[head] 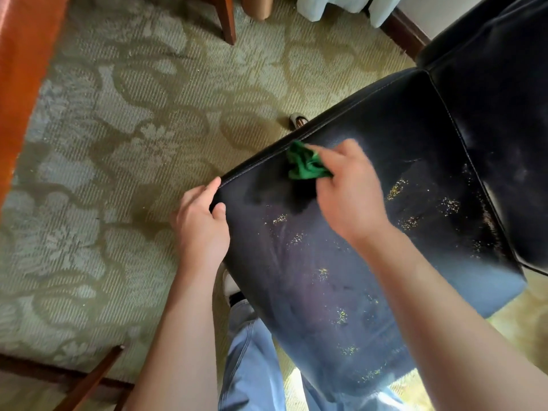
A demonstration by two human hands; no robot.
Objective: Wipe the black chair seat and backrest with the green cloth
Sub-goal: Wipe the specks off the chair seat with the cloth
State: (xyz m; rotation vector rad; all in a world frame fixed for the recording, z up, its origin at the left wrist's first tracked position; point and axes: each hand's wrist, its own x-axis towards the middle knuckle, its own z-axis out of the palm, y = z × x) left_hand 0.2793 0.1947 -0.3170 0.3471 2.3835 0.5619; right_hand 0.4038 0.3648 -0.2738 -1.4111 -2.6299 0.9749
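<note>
The black chair seat [341,262] fills the right half of the head view, dusty and dotted with several yellowish crumb patches. Its backrest [501,93] rises at the upper right, smeared with pale dust. My right hand [347,188] is shut on the crumpled green cloth [305,163] and presses it onto the seat close to the far left edge seam. My left hand [201,223] grips the seat's near left corner, fingers curled over the edge and thumb on top.
A patterned green carpet [133,143] covers the floor. Wooden chair legs stand at the top [226,19] and bottom left [89,381]. An orange-brown wooden surface [20,69] runs along the left. My jeans leg [249,351] and shoe are beside the seat.
</note>
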